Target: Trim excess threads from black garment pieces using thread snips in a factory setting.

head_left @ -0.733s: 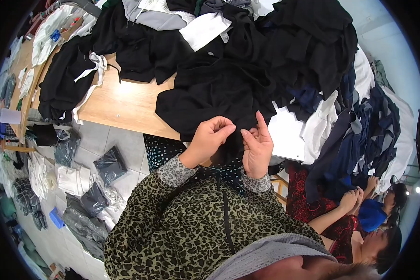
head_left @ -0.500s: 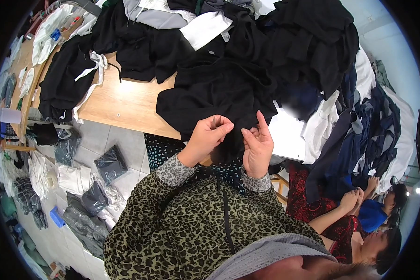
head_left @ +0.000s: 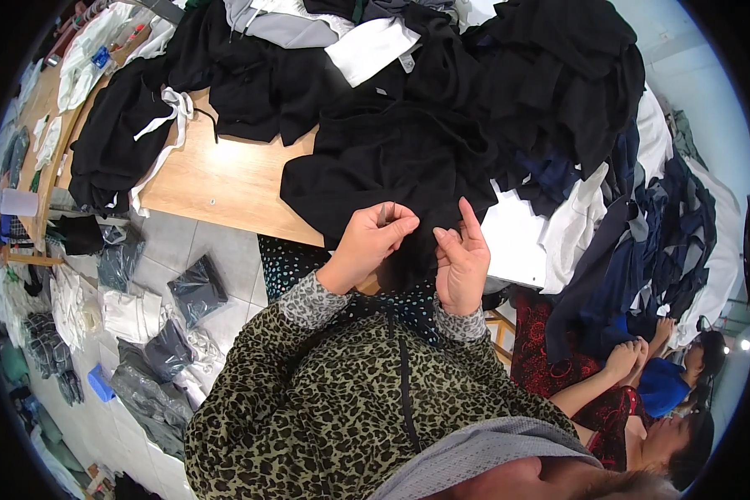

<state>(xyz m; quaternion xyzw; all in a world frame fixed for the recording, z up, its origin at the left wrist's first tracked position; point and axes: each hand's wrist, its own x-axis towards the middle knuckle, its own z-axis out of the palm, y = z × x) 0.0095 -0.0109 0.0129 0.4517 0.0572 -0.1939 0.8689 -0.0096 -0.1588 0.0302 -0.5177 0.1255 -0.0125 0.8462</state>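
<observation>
- The left hand [head_left: 373, 240] pinches a fold of the black garment [head_left: 392, 162] between thumb and curled fingers, its grip closed on the cloth.
- The right hand [head_left: 462, 260] is just beside it, index finger raised, the other fingers bent onto the same cloth; I cannot tell if its grip has hold of it.
- The black garment lies at the near edge of the wooden worktop [head_left: 217, 179], hanging over toward the person.
- A heap of dark clothes [head_left: 550, 92] fills the far right.
- Bagged clothing [head_left: 196, 287] lies on the floor at left.
</observation>
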